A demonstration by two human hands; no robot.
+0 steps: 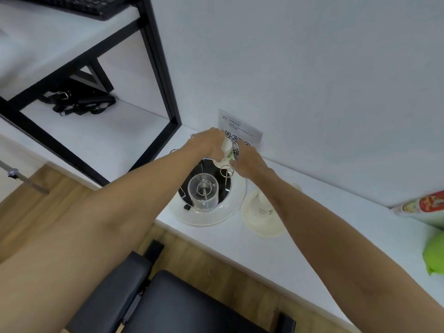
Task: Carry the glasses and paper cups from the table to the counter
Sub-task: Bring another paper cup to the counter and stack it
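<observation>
Both hands meet at the wall end of the white table [276, 255]: the left hand [208, 143] holds a paper cup [226, 145] in its grip; the right hand [249, 162] touches it, grip unclear. Below stands a glass [203, 192] on a round rack [230, 207], just beside a stack of paper cups [260, 211].

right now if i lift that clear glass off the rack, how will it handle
The clear glass looks rigid and probably breakable, so a knock could chip it. Its smooth wall may be slippery in a grip. It stands mouth up over a wire peg of the rack, so lift straight up or it may catch.
</observation>
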